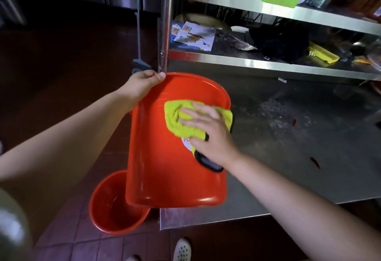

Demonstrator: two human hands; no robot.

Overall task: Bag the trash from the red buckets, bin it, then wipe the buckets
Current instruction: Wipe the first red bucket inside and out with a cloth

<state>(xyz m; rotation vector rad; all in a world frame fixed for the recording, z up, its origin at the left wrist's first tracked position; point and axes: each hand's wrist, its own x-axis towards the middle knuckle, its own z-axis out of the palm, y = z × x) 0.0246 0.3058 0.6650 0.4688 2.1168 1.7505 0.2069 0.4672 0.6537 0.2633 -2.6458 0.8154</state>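
A red bucket (pixel 160 170) lies tilted on its side over the corner of a steel table, its bottom toward me. My left hand (pixel 140 84) grips its far rim. My right hand (pixel 208 135) presses a yellow-green cloth (pixel 175 116) flat against the bucket's outer wall, over a white label. A second red bucket (pixel 107 209) stands upright on the floor below, partly hidden by the first; its inside looks wet.
The steel table (pixel 288 137) has wet smears and red scraps. Steel shelves (pixel 247 61) behind hold papers, dark cloth, a yellow tool and a green tray. A mop handle (pixel 138 34) leans at the shelf post. My shoe (pixel 181 249) is on the tiled floor.
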